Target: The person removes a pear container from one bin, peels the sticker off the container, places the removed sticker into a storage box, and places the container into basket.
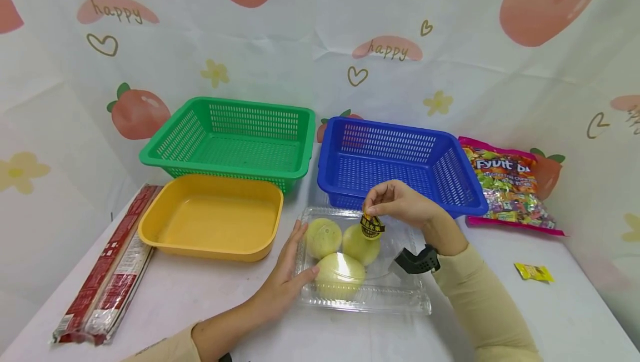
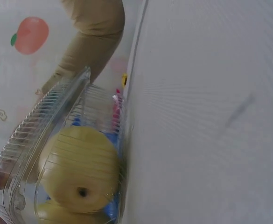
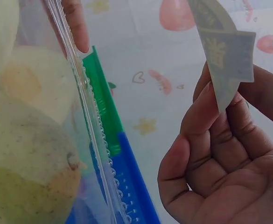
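A clear plastic clamshell box (image 1: 400, 301) with its lid down holds three pale yellow-green pears (image 1: 341, 276). My left hand (image 1: 280, 281) rests against the box's left side, fingers stretched along the edge and thumb on the lid. Above the lid, my right hand (image 1: 402, 204) pinches a black-and-gold sticker (image 1: 371, 227) between thumb and finger. In the right wrist view the sticker (image 3: 225, 56) stands up from the fingertips, its pale back showing. Whether its lower edge touches the lid, I cannot tell. The left wrist view shows a pear (image 2: 82, 163) through the ribbed box wall.
Behind the box stand a green basket (image 1: 300, 170) and a blue basket (image 1: 472, 206). A yellow tub (image 1: 215, 251) sits left, beside a long red-and-white packet (image 1: 107, 278). On the right are a candy bag (image 1: 515, 184) and a small yellow wrapped candy (image 1: 534, 272).
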`<action>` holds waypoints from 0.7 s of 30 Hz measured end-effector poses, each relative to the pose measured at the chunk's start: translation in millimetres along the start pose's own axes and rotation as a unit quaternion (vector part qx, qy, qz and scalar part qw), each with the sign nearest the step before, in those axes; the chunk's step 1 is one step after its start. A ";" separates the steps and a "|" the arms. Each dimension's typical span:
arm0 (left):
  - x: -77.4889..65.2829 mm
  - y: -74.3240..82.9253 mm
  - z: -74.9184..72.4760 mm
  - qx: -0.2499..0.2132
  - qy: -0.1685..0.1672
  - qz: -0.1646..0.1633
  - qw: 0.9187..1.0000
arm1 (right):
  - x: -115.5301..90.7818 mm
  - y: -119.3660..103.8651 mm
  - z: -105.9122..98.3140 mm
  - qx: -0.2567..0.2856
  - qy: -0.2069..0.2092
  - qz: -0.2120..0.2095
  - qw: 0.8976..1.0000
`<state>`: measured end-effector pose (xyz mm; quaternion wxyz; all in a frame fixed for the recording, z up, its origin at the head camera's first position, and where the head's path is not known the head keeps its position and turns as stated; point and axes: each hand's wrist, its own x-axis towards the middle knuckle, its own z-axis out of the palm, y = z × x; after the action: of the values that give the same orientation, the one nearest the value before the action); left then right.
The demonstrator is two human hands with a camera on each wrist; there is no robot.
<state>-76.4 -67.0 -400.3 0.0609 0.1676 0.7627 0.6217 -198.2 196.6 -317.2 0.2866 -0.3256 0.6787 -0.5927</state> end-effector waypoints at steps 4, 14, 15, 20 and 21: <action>1.0 4.1 -3.6 0.008 -0.001 -0.002 1.000 | 0.8 -3.1 -0.8 0.001 -0.002 0.007 1.000; 8.1 19.9 -27.0 0.006 0.016 0.040 0.999 | 5.5 -9.4 -1.4 -0.001 -0.006 0.014 1.000; 9.8 21.5 -31.4 0.007 0.021 0.047 0.999 | 6.5 -10.8 -1.0 -0.005 0.000 0.021 1.000; 18.9 30.5 -61.3 0.036 0.042 0.057 0.997 | 18.6 -18.5 2.6 -0.027 0.022 0.066 0.997; 20.3 32.1 -68.5 0.044 0.043 0.056 0.997 | 22.5 -19.9 3.3 -0.029 0.022 0.071 0.997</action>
<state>-110.2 -118.4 -351.9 -0.0144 0.1854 0.7806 0.5968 -207.7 175.3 -298.0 0.3035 -0.2716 0.7234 -0.5575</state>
